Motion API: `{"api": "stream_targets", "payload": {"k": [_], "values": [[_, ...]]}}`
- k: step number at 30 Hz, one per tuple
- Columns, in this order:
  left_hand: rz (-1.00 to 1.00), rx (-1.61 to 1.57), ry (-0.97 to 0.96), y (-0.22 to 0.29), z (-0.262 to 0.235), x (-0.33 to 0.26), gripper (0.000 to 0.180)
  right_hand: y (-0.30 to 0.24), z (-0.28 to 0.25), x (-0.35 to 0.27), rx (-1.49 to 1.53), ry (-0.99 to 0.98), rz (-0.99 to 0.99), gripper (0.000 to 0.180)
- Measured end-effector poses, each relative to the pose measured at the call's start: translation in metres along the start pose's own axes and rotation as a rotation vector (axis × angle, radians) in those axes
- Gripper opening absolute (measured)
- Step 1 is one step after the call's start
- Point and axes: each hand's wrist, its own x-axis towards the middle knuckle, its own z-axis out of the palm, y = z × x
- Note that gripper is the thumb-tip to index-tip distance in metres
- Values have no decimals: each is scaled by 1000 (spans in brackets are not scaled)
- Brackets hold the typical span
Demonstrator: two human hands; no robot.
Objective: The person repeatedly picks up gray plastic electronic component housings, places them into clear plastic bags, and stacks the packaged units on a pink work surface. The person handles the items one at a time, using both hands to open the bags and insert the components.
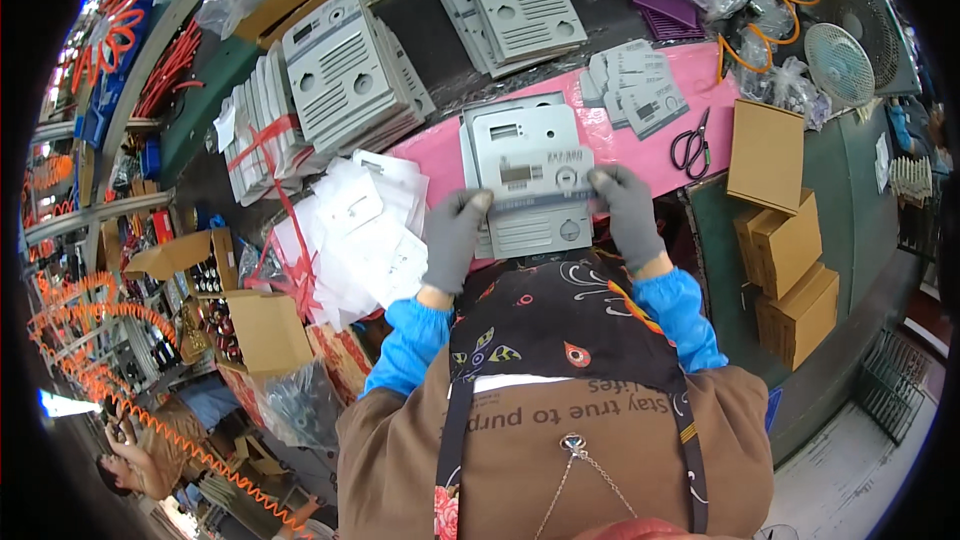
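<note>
Label [542, 180] is what I watch from afar through the head view: thin and grey, it sits straight between the two gloved hands, its long axis running left to right across the wearer's body, the right end slightly farther out. The left hand [455, 240] pinches it at the left end and the right hand [628, 215] at the right end, so neither is nearer. Directly below it lies a grey panel [528, 135], its long axis pointing away from the wearer, showing beyond both long edges of the label. Looking down like this, I can't fairly tell whether the two touch. A pink sheet [625, 150] spreads around them, just beyond the apron [560, 310]. To the left I see loose white sheets [365, 230] beside the left hand, with stacked panels [335, 70] past them; to the right, spare labels [645, 95], scissors [692, 148] near the right hand, and brown cartons [768, 155] on a green tabletop [725, 270].
</note>
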Motion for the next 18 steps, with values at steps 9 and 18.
{"api": "stream_targets", "payload": {"k": [9,18], "values": [[54,19,101,1,8,69,31,-21,21,74,-836,219,-342,29],[-36,-3,115,-2,10,71,31,-27,28,73,-851,206,-245,26]]}}
